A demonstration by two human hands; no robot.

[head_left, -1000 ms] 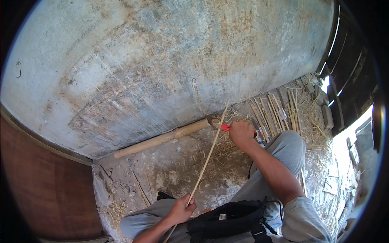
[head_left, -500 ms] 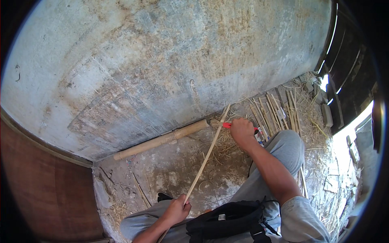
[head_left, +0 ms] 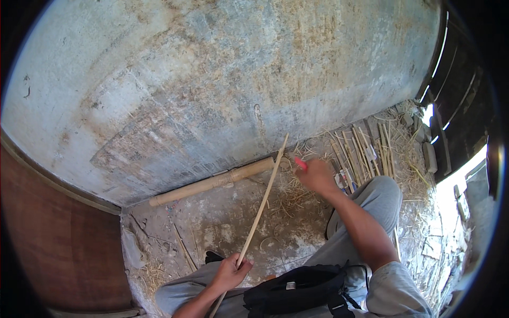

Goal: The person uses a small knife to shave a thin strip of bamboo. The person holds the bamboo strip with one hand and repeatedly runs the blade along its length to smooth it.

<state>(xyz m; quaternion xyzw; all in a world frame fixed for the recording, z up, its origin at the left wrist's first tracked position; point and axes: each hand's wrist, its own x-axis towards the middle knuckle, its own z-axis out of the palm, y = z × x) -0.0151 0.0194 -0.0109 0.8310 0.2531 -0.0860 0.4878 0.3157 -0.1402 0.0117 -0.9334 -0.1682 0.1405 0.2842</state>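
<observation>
My left hand [head_left: 231, 271] is closed around the lower part of a long, pale bamboo strip [head_left: 261, 209]. The strip slants up and away to the right, its far tip in front of the wall, its near end running down past my wrist. In my right hand [head_left: 318, 176] is a slim red hand tool [head_left: 300, 162], its red end poking out to the left. My fingers hide most of it, and I cannot make out a blade. A gap separates the tool from the strip.
A thick bamboo pole [head_left: 212, 185] lies along the base of the stained wall [head_left: 212, 90]. Several bamboo strips [head_left: 360, 151] lie at the right, among curled shavings [head_left: 297, 199]. A black waist bag [head_left: 294, 289] rests on my lap. A brown panel [head_left: 58, 238] stands left.
The red tool has come off the strip and moved right with my right hand. The strip's far end has swung left, while my left hand keeps its grip.
</observation>
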